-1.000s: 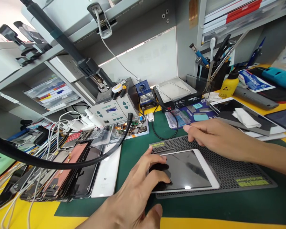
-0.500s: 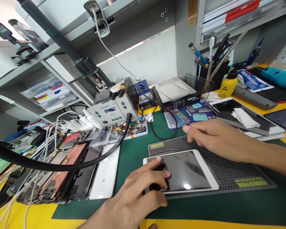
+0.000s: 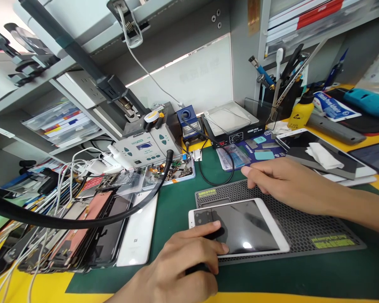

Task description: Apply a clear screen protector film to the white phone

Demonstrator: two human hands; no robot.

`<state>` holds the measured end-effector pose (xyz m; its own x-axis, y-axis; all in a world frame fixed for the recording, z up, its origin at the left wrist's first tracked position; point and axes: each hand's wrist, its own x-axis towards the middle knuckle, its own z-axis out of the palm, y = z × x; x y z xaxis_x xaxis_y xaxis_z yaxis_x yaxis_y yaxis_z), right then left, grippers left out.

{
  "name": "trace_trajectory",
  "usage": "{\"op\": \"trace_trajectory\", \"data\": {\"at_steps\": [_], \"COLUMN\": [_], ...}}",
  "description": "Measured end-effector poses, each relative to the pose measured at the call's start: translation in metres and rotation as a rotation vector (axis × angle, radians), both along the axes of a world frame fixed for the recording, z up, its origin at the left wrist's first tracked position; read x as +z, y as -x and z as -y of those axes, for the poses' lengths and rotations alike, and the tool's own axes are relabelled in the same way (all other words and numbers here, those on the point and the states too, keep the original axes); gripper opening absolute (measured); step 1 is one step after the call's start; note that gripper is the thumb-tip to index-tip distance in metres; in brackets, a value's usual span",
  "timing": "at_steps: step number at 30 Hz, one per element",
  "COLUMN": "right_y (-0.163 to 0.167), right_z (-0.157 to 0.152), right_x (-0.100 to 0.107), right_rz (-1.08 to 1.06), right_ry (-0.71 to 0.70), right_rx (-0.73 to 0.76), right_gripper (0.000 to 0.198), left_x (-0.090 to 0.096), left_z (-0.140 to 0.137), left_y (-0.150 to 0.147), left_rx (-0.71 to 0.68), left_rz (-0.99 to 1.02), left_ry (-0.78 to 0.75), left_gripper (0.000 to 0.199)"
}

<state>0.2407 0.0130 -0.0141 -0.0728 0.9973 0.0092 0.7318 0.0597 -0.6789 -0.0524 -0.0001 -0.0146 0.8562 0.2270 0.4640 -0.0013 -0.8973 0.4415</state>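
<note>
A white-framed touchscreen device [image 3: 246, 227], a large phone or small tablet, lies dark side up on the grey honeycomb mat [image 3: 303, 227]. My left hand [image 3: 186, 261] reaches in from the lower left. Its index and middle fingertips rest on the left part of the screen, while the other fingers bend beside the near edge, and nothing shows in its grasp. Over the mat's far right part, my right hand [image 3: 281, 185] is closed with the thumb against the fingers, apart from the device. Whatever it may hold is hidden from view.
Left of the green work mat [image 3: 173, 227] lie a white phone [image 3: 139, 231] and a row of phone screens [image 3: 85, 231]. A black flexible tube [image 3: 91, 223] arcs across the left. Behind stand a parts tray [image 3: 189, 170], a heating plate [image 3: 232, 118] and a yellow bottle [image 3: 301, 112].
My left hand's fingertips have slid right and toward me on the screen, uncovering its upper left corner. My right hand stays in place. The view has shifted slightly.
</note>
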Motion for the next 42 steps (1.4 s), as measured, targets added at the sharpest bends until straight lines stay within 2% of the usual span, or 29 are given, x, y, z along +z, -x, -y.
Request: {"op": "trace_trajectory", "data": {"at_steps": [4,10,16,20,25,31,35,42], "right_y": [0.001,0.003,0.001,0.002,0.000,0.001,0.006,0.007], "right_z": [0.001,0.002,0.001,0.000,0.001,0.001,0.003,0.006], "right_x": [0.002,0.008,0.004,0.004,0.002,0.004,0.014,0.021], "right_rz": [-0.009,-0.022,-0.018,-0.023,-0.037,-0.034,-0.023,-0.009], "right_ry": [0.002,0.030,0.012,0.008,0.005,0.017,0.031,0.017], "right_rx": [0.001,-0.008,-0.004,-0.004,0.011,0.014,0.016,0.044], "right_gripper": [0.049,0.050,0.049,0.049,0.050,0.047,0.046,0.043], "left_x": [-0.003,0.002,0.002,0.001,-0.002,0.002,0.001,0.003], "left_z": [0.001,0.006,0.004,-0.002,-0.007,-0.006,-0.006,-0.006], "left_y": [0.002,0.005,0.000,-0.001,0.001,-0.001,-0.002,-0.005], "left_rx": [0.025,0.092,0.105,0.113,0.084,0.156,0.138,0.279], "left_rz": [-0.019,-0.298,-0.260,-0.251,-0.275,-0.371,-0.333,-0.225], "left_ry": [-0.012,0.053,0.143,0.121,0.100,0.148,0.116,0.064], "left_gripper": [0.016,0.013,0.026,0.031,0.048,0.065,0.067,0.050]}}
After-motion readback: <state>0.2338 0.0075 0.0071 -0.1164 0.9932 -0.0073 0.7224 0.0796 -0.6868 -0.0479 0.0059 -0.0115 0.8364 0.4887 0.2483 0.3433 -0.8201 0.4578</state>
